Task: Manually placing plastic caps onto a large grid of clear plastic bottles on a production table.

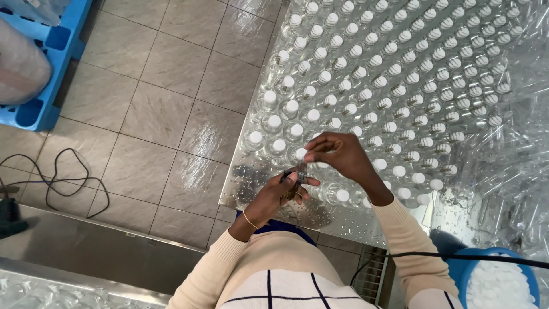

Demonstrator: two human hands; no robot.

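Cream sleeves nearest; both hands, left and right, pinch small dark object over capped bottles.

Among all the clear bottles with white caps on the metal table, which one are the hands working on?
The bottle at the near-left corner of the block, under the right hand fingertips. The left hand holds a small dark tool against it; the others stand untouched.

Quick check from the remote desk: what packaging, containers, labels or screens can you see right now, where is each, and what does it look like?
Bottles: clear, white-capped, packed in rows on the metal table, right of centre.
Plastic wrap: clear, crumpled, right edge.
Tub: blue, round, full of white caps, bottom right.
Pallet: blue plastic, top left, under a wrapped load.
Labels, screens: none visible.
Both hands, left hand and right hand, hold a small dark item over the front bottles.
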